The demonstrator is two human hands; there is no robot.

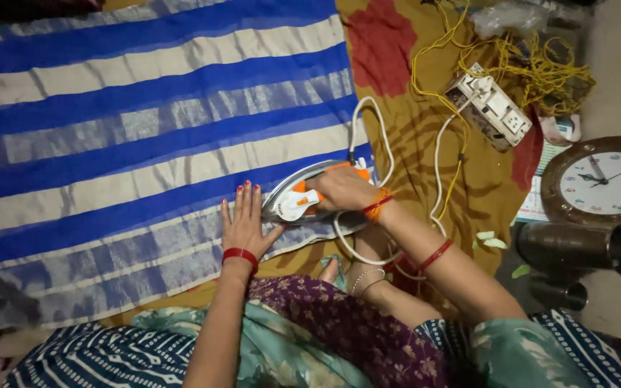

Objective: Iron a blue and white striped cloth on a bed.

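A right hand [343,188] grips an iron [303,195] at the striped cloth's [145,122] edge, while the left hand [244,223], flat with fingers together just beside it, risks a burn.

Count at that moment: one white-and-orange electric iron [303,197], one blue-and-white striped cloth [145,122], one mustard sheet with red patches [411,122] under it, one white socket board [489,106], one tangle of yellow wire [540,72], and one white cord [436,165]. Off to the side there were one round wall clock [601,183] lying flat and two steel cups [583,248], one large, one small [558,293]. Two hands were in view: left hand [244,223], right hand [343,188].
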